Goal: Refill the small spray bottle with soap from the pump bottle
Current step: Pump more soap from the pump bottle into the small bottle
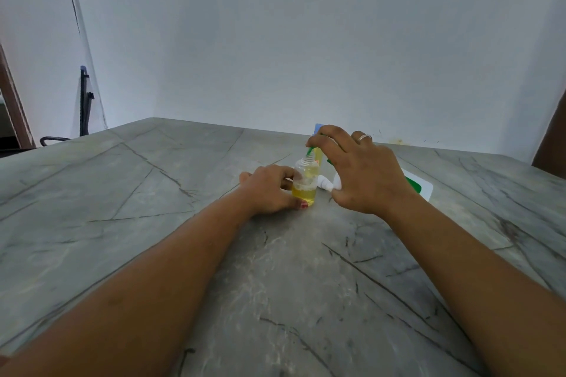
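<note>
A small clear spray bottle, about half full of yellow soap, stands uncapped on the grey stone table. My left hand grips its side, thumb at the base. My right hand curls over the top of the pump bottle, which it mostly hides. The green pump spout pokes out under my index finger, right above the small bottle's threaded neck. The white spray cap lies on the table just right of the small bottle.
A white and green packet lies flat behind my right wrist. Something pale blue shows behind my right fingers. The wall runs close behind the table's far edge. A dark chair stands off the left corner.
</note>
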A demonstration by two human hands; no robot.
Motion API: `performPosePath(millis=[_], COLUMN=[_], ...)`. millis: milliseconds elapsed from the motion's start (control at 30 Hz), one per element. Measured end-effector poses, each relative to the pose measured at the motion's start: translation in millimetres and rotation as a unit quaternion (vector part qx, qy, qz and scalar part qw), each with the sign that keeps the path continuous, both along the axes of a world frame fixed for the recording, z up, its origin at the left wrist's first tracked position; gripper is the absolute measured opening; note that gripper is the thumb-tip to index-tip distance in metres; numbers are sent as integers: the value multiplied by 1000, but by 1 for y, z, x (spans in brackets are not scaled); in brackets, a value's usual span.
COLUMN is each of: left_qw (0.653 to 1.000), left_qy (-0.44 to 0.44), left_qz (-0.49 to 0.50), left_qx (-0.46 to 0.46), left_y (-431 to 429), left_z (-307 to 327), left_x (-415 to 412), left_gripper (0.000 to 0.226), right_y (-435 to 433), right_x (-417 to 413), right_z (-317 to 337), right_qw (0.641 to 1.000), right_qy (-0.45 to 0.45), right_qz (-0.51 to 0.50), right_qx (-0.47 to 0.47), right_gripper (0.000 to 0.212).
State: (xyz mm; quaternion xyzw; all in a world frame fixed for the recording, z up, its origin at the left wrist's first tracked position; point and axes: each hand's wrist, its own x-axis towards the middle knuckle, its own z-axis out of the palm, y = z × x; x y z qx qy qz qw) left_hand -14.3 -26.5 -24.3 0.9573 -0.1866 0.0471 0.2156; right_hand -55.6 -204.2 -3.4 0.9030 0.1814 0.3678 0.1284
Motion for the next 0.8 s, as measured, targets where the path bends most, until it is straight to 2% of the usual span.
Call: performPosePath(millis=[200,400,633,800], left_qw=[1000,1000,1000,1000], left_qy=[3,10,14,16], left_qz=[5,8,10,11], left_qx=[10,1,0,-8], left_y=[-2,-1,-2,-2], left_z=[0,-1,0,-1], left_x=[0,2,0,2], left_gripper=[63,64,65,64], right_y=[4,3,5,6], right_x=[1,1,1,1], right_z=[2,-1,1,0], right_qw=[1000,1000,1000,1000], right_qy=[-1,-7,-8,-11], right_qz=[3,-17,-8,-19], right_qx=[12,-5,14,1], right_gripper=[72,88,72,76])
